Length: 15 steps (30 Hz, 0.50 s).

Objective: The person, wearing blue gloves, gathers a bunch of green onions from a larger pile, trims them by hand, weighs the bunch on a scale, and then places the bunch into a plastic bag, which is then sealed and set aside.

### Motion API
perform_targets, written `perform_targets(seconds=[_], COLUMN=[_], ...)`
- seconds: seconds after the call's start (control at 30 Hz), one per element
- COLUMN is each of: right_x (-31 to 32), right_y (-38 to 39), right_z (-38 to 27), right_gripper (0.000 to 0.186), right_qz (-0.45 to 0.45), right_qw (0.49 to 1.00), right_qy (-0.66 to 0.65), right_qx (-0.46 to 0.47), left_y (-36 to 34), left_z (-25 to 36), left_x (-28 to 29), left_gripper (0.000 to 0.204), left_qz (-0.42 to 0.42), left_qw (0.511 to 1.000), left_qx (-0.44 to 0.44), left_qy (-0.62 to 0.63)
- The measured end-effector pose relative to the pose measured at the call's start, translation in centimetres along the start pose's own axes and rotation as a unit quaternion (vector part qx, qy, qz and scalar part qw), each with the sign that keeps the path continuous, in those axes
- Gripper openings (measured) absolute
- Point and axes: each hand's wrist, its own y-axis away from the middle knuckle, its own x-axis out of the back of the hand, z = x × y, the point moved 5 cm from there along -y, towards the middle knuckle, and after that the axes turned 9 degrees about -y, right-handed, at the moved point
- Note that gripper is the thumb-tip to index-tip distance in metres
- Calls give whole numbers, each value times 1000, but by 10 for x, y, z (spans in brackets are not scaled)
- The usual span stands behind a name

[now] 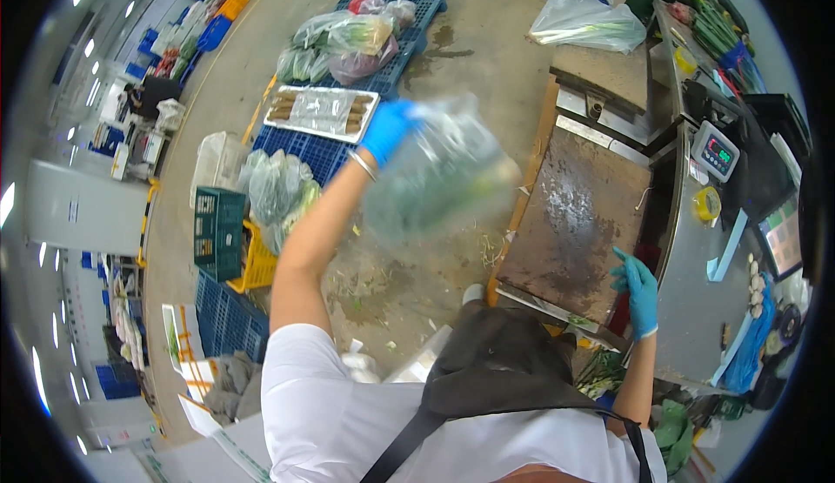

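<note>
- The concrete floor (487, 57) takes up most of the view, with blue pallets (304, 148) to the far left carrying bagged produce and a flat tray of brown sticks (322, 110).
- A rusty brown tabletop (574, 222) stands to the right, its surface worn and speckled pale in the middle; beyond it on the far right runs a steel counter with a small weighing scale (715, 150).
- A clear plastic bag (439, 174) with green vegetables inside hangs in the air over the floor, left of the tabletop, blurred with motion.
- A green crate (217, 231) sits beside a yellow one on the left, near more bagged greens.
- The left hand (387, 130), in a blue glove, is raised on an outstretched arm and closed around the upper left corner of the plastic bag, holding it up.
- The right hand (639, 287), also blue-gloved, is open with the fingers spread loosely, just beside the near right edge of the tabletop; whether it touches the edge cannot be told.
- A roll of yellow tape (706, 204) lies on the steel counter.
</note>
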Motion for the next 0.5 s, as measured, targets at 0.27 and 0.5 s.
perform_targets(seconds=[0.27,0.5], right_x=[-17,-38], right_y=[69,105], right_z=[36,98], right_gripper=[39,32], right_qz=[128,142], right_qw=[990,985], right_qy=[-10,6], right_qx=[-57,-95], left_y=[-174,-109], left_z=[-211,-291], left_x=[166,-124], left_gripper=[44,38], left_qz=[258,-247], left_qw=[933,822], left_qx=[107,-125], left_qy=[-226,-498])
